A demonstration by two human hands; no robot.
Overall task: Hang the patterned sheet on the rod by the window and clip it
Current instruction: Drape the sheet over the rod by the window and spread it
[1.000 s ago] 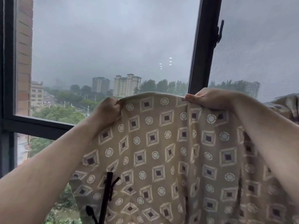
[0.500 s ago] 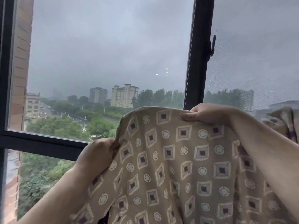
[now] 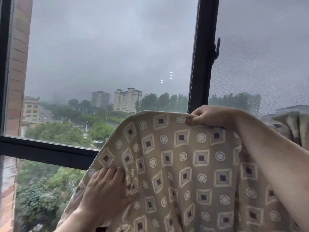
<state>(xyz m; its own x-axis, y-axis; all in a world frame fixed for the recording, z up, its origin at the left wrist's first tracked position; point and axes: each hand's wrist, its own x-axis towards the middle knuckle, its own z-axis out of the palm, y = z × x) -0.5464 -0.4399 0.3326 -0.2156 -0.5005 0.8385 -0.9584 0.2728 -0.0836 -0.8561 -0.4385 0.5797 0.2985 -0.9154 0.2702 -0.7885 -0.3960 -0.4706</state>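
- Patterned sheet, tan with squares and circles, hangs in front of the window; its top edge arcs high at the right and drops away to the left.
- My right hand has its grip pinched on the top edge, fingers curled over the fold.
- My left hand lies flat on the lower left edge, fingers straight, pressing the cloth.
- Dark window frame stands behind; bunched fabric sits at far right.

One patterned sheet, two hands, one window handle, two tower blocks outside.
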